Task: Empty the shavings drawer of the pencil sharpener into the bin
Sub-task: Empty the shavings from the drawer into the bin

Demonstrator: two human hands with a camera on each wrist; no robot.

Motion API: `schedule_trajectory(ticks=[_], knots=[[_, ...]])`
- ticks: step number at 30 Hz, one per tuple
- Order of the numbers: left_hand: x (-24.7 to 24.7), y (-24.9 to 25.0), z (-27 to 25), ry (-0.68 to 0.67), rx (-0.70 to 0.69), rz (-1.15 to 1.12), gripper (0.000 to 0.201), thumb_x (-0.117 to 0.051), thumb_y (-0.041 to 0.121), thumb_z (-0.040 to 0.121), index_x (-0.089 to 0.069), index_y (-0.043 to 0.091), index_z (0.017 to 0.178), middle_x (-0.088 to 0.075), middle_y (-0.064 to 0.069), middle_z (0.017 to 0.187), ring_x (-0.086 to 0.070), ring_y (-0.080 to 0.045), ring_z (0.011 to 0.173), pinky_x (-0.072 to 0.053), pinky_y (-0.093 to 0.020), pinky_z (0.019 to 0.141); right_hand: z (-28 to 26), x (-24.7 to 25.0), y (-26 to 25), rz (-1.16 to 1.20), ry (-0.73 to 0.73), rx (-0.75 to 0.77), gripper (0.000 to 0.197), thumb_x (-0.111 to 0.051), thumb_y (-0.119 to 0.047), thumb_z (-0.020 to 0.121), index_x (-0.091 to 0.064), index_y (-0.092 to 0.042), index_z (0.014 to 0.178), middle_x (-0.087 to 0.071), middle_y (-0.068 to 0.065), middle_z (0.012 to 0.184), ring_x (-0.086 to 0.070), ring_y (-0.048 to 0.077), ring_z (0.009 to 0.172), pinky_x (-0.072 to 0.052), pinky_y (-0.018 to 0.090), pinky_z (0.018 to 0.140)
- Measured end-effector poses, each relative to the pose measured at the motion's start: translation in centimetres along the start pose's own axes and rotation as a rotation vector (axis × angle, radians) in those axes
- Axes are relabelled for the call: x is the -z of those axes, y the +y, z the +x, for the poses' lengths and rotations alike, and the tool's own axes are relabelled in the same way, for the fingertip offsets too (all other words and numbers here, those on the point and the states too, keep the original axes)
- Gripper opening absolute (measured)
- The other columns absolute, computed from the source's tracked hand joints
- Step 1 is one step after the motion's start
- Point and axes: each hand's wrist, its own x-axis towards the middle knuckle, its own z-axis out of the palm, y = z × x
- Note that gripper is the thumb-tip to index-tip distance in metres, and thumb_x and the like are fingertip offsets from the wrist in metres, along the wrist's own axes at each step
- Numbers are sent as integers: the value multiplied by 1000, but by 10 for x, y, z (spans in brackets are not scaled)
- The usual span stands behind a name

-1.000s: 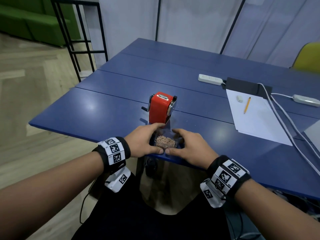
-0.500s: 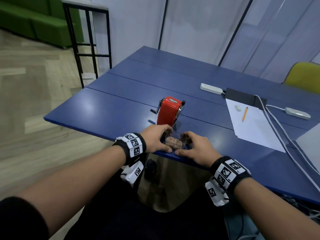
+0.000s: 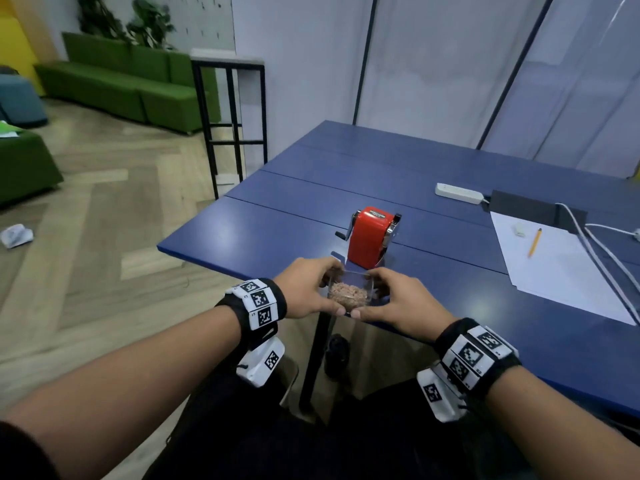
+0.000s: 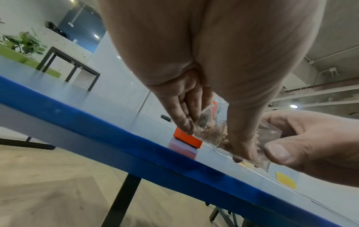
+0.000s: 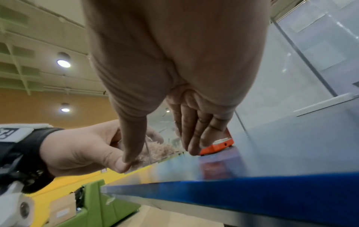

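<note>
A clear plastic shavings drawer (image 3: 349,292) full of brown pencil shavings is held level just above the near edge of the blue table (image 3: 242,233). My left hand (image 3: 311,289) grips its left side, thumb on the near wall. My right hand (image 3: 391,299) grips its right side the same way. The red crank pencil sharpener (image 3: 369,239) stands just behind the drawer. In the left wrist view the drawer (image 4: 211,130) shows between my fingers (image 4: 182,116), and in the right wrist view the shavings (image 5: 159,150) show through its wall. No bin is in view.
White paper (image 3: 554,268) with a yellow pencil (image 3: 535,242) and an eraser (image 3: 519,230) lies at the right. Behind it are a white power strip (image 3: 459,193), a dark box (image 3: 533,211) and white cables (image 3: 602,258). A black metal frame (image 3: 230,123) and green sofas (image 3: 138,84) stand on the wooden floor at the left.
The drawer has come up a little off the table between both hands. My head has lifted and turned left, so more floor and sofas show.
</note>
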Motion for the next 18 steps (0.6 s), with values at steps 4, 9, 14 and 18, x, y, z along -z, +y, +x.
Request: schedule_trajectory(ticks=[4, 9, 14, 18], knots=[[17, -12, -26, 45, 40, 19, 76, -92, 45, 64, -59, 25, 129, -69, 13, 118, -64, -3, 103, -52, -19, 90, 5, -9, -10, 151, -54, 60, 86, -91, -60, 69, -58, -27, 141, -71, -14, 117, -69, -1, 101, -56, 20, 87], [35, -27, -54, 72, 98, 33, 79, -93, 46, 62, -59, 23, 130, -70, 12, 119, -66, -3, 105, -52, -20, 94, 17, -28, -21, 315, -155, 111, 85, -92, -58, 70, -58, -27, 142, -73, -10, 122, -74, 6, 106, -60, 36, 99], [43, -45, -76, 94, 146, 10, 75, -94, 41, 62, -61, 21, 126, -70, 13, 113, -67, -5, 103, -54, -27, 95, 31, -51, -33, 455, -210, 130, 86, -86, -65, 73, -60, -23, 142, -77, -2, 122, -77, 11, 106, -61, 44, 99], [41, -67, -89, 104, 183, -38, 72, -96, 36, 59, -61, 22, 121, -70, 13, 110, -68, -6, 100, -56, -35, 93, 38, -74, -46, 523, -250, 105, 60, -77, -49, 92, -62, -14, 138, -78, 3, 114, -80, 18, 97, -64, 45, 93]])
